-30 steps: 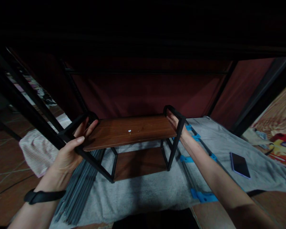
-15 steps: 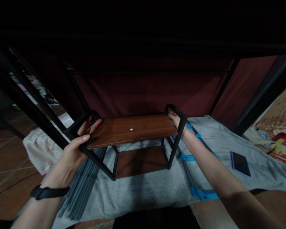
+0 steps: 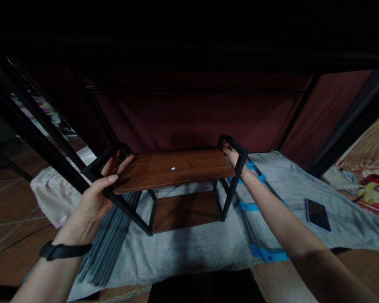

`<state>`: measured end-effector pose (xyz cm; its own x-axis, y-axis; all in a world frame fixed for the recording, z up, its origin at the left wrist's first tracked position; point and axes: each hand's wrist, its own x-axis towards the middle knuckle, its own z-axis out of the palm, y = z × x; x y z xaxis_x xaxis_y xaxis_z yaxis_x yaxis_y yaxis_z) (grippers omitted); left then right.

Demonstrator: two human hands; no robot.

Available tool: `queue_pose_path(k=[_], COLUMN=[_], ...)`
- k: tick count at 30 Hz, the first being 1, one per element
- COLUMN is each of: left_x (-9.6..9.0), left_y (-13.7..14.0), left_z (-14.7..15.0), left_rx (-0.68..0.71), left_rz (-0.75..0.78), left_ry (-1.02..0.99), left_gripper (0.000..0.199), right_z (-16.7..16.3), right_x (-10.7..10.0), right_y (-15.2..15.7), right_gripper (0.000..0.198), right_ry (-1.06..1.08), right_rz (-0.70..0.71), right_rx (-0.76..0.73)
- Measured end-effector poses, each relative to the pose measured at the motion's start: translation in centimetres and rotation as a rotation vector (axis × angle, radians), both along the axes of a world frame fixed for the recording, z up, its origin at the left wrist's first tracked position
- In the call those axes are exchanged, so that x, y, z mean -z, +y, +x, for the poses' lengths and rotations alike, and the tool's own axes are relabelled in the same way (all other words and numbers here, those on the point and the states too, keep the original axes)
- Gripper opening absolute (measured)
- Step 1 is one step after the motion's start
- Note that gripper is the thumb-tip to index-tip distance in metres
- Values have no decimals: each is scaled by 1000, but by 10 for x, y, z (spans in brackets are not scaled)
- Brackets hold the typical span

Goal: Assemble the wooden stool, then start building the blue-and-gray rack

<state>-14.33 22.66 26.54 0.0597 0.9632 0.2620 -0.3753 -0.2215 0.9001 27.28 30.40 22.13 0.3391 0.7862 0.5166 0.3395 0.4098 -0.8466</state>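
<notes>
A small two-tier shelf (image 3: 196, 170) with brown wood-look boards and a black metal frame stands upright on a grey cloth. My left hand (image 3: 97, 195) grips its left side frame, the thumb over the top board's edge and the fingers through the raised loop. On the far side of the shelf, my right hand (image 3: 232, 155) reaches through the right loop and holds that frame; part of its fingers is hidden behind the metal. A small white speck (image 3: 173, 168) lies on the top board.
Grey rods (image 3: 110, 240) lie bundled left of the shelf. Poles with blue plastic connectors (image 3: 271, 255) are on the grey cloth (image 3: 189, 256) at right, near a phone (image 3: 317, 215). A black frame post (image 3: 344, 126) and dark red panel (image 3: 192, 118) enclose the space.
Both hands keep their hold on the shelf. The whole view has shifted very slightly; the shelf stays in nearly the same place.
</notes>
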Motion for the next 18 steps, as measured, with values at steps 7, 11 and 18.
queue_pose_path(k=[7, 11, 18], left_x=[0, 2, 6], left_y=[-2, 1, 6], left_z=[1, -3, -5], left_rx=[16, 13, 62], left_rz=[-15, -1, 29], left_ry=[-26, -43, -50], left_gripper=[60, 59, 65], right_z=[-7, -6, -10], right_x=[-2, -5, -12], right_y=[-3, -5, -6], right_gripper=[43, 42, 46], right_ry=[20, 18, -67], right_rz=[-20, -33, -28], right_rx=[72, -1, 74])
